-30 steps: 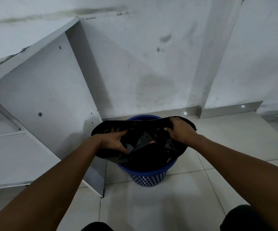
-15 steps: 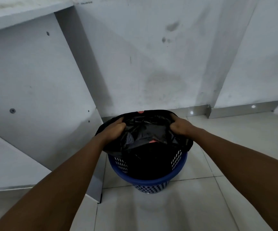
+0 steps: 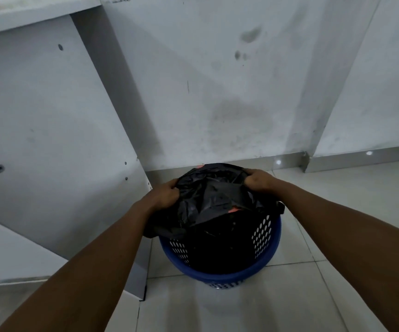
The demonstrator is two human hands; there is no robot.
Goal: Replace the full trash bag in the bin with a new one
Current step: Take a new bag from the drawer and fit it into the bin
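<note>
Left: white cabinet side panel, standing on the floor just beside the bin.

Left hand is fisted on the bag, fingers curled into the black plastic at its left edge.

Centre: the bag sits in the blue bin, its top bunched above the rim and its body down inside the perforated wall. A bit of something pink shows through the folds; can't tell what.

Right hand is also clenched on the bag, at the far right edge.

Key relation: both hands are on the bag mouth, on opposite sides and level, neither nearer. The load hangs straight below them and the bin's axis is vertical, so I'd say pull straight up. The bin looks light and may lift with the bag.
</note>
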